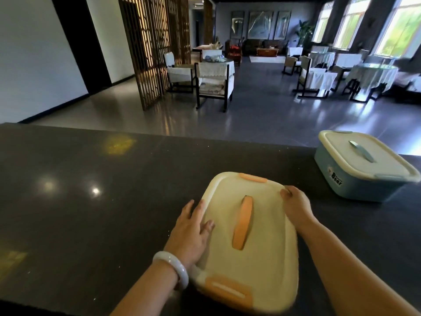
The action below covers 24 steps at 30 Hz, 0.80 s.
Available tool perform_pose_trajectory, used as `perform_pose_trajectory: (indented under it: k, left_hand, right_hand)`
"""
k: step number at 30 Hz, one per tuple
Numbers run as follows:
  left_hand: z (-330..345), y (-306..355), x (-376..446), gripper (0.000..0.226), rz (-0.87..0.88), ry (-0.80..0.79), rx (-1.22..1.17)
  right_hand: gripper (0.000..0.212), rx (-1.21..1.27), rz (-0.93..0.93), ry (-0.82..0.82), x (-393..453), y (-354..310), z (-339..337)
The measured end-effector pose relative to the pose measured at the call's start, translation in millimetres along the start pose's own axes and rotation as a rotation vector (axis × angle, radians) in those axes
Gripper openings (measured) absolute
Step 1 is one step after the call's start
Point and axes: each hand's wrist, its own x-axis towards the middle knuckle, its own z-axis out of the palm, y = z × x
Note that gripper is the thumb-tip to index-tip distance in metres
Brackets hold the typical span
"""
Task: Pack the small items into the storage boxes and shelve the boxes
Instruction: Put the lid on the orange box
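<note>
While you hold it: your left hand [190, 231] lies flat on the cream box [248, 238] lid; your right hand [296, 205] curls over its far right rim.
Place: near table [91, 201] edge.
Risk: box tips or slides off if you lift unevenly.
Blue box [362, 167]: far right corner, lidded.
Hidden: contents, shelf, front latch blurred.

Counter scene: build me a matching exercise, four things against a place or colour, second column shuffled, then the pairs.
Things:
1. blue box
2. lid handle
3. left hand
4. bangle

Descriptions:
A. orange
B. far right on the counter, lid on
C. white, round the left wrist
D. on the cream lid's left edge

Pairs: 1-B, 2-A, 3-D, 4-C
</note>
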Motion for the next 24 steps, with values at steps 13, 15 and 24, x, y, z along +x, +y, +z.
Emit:
perform_pose_trajectory:
  k: [13, 15, 24]
  left_hand:
    - [23.4, 18.6, -26.6, 0.072, -0.148, 0.327, -0.332]
    - [23.4, 21.0, -21.1, 0.068, -0.129, 0.382, -0.303]
    - [16.8, 20.9, 59.5, 0.055, -0.066, 0.359, -0.288]
  right_hand:
    - [0.025, 0.232, 0.299, 0.344, -93.0, 26.3, -20.2]
    - [0.029, 0.153, 0.187, 0.290, -90.7, 24.1, -28.2]
    - [0.047, -0.252, -0.089, 0.280, -47.0, 7.9, -13.7]
